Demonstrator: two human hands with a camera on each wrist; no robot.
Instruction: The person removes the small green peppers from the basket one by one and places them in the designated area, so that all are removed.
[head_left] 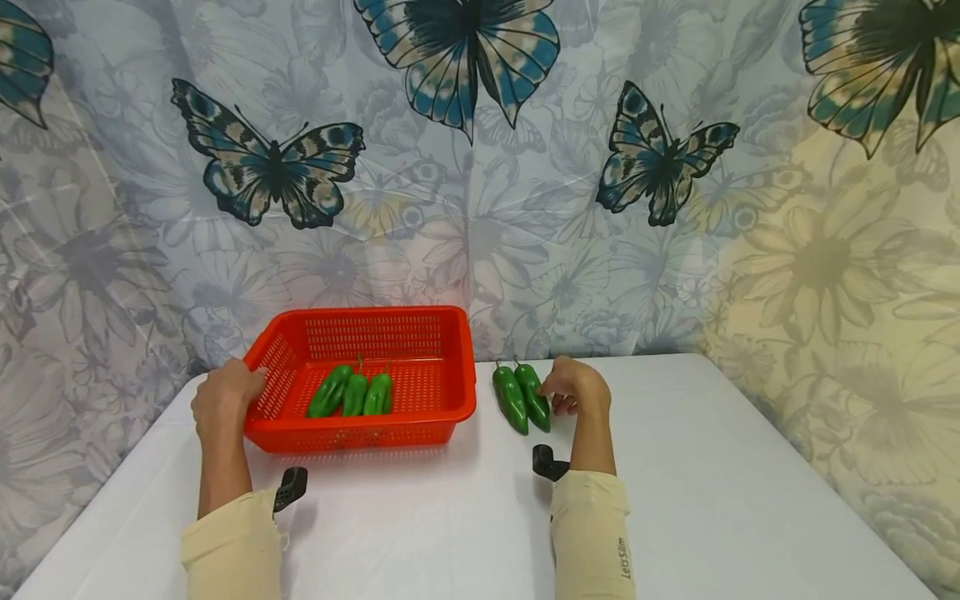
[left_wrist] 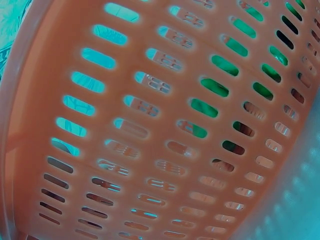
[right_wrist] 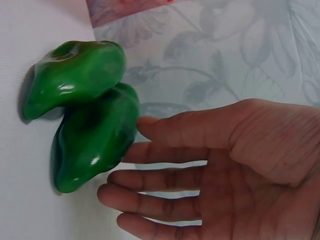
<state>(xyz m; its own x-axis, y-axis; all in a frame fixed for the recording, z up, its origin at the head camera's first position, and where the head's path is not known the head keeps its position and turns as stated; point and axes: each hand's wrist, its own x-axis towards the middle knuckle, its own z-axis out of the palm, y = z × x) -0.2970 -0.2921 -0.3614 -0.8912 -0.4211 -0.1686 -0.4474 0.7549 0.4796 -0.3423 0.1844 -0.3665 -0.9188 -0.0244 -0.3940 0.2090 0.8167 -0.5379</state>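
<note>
A red plastic basket (head_left: 431,431) with slotted walls stands on the left of the table, and several green peppers (head_left: 356,394) lie in it. My left hand (head_left: 228,393) grips the basket's left rim. In the left wrist view the slotted basket wall (left_wrist: 150,112) fills the picture, and that hand is out of sight. Two more green peppers (head_left: 511,400) lie side by side on the table, right of the basket. Beside the right-hand pepper (right_wrist: 97,132) is my right hand (right_wrist: 220,170), thumb and fingers extended. Its thumb tip is at the pepper's edge; contact is hard to tell.
A white-covered table (head_left: 720,492) carries everything. Behind it hangs a curtain (head_left: 525,250) printed with butterflies and flowers, close to the table's back edge. Black wrist mounts (head_left: 291,487) stick out from both sleeves.
</note>
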